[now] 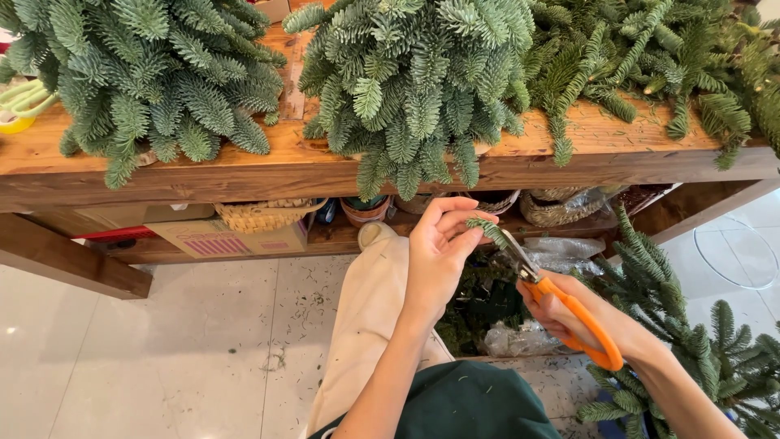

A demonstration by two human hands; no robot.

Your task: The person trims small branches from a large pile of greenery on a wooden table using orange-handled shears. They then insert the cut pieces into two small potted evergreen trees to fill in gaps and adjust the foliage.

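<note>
We see the left hand pinching a short fir sprig between thumb and fingertips, the sprig poking out to the right of the fingers, just below the front edge of the wooden worktop. The right hand is closed around the orange handles of a pair of scissors, whose grey blades reach up and left to meet the sprig right beside the left fingertips. Both hands hover over our lap, above a beige trouser leg and a dark green apron. On the shelf beneath the worktop, at the left, we see a cardboard box with a pink striped label on its front, a woven basket resting on top of it. Further right lie crumpled clear plastic bags. Bushy fir bundles hang over the worktop's edge.
</note>
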